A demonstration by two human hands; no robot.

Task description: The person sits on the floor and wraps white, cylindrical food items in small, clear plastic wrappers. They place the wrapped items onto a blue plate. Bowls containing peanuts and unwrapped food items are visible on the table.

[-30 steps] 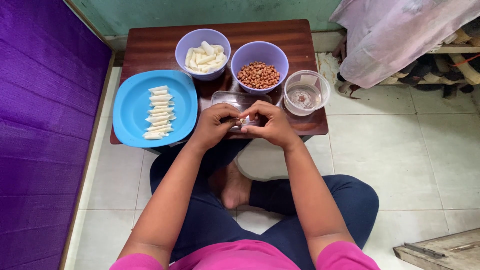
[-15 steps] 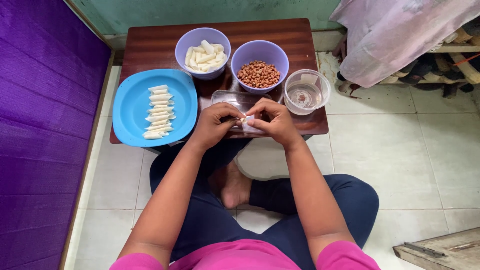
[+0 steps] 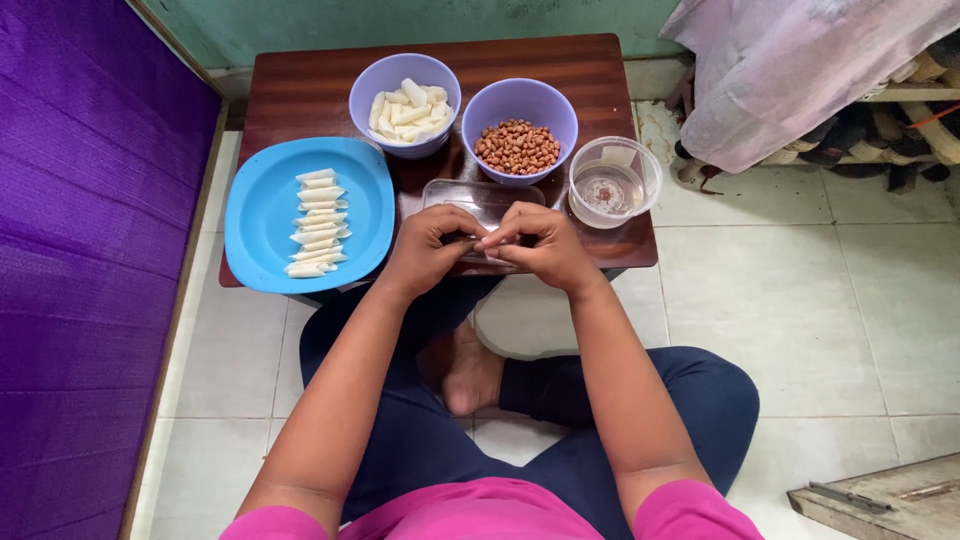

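My left hand (image 3: 432, 247) and my right hand (image 3: 541, 244) meet over a clear shallow tray (image 3: 482, 198) at the front edge of a low dark wooden table (image 3: 300, 90). Their fingertips pinch a small pale piece between them, mostly hidden by the fingers. A blue plate (image 3: 258, 213) to the left carries a row of white rolled pieces (image 3: 316, 222). Behind the hands stand a lilac bowl of white pieces (image 3: 404, 90) and a lilac bowl of peanuts (image 3: 518, 117). A clear round container (image 3: 613, 181) with a little liquid stands to the right.
A purple cloth (image 3: 80, 260) runs along the left. Pale fabric (image 3: 800, 65) drapes over a rack at the upper right. My crossed legs in dark trousers (image 3: 690, 400) rest on the white tiled floor. A wooden board (image 3: 880, 500) lies at the lower right.
Both hands stay together over the clear tray. The white piece that showed between the fingers half a second ago is now almost hidden by the fingertips.
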